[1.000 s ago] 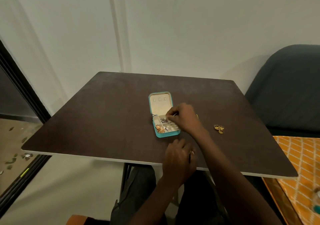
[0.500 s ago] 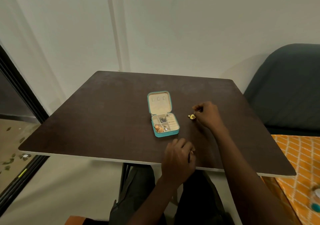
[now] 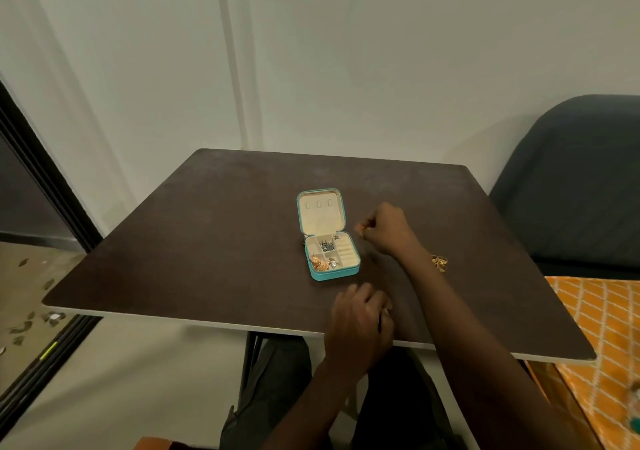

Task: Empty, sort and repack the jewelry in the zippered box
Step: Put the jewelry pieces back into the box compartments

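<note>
No readable text, label, brand, number or sign anywhere in view. Teal zippered box (image 3: 329, 238): lid lining and compartments plain, no lettering legible. Dark table (image 3: 207, 242) around box: bare surface, no markings. Wall behind box: blank. Orange patterned cloth (image 3: 602, 328), right of box: diamond pattern only, no writing.
</note>
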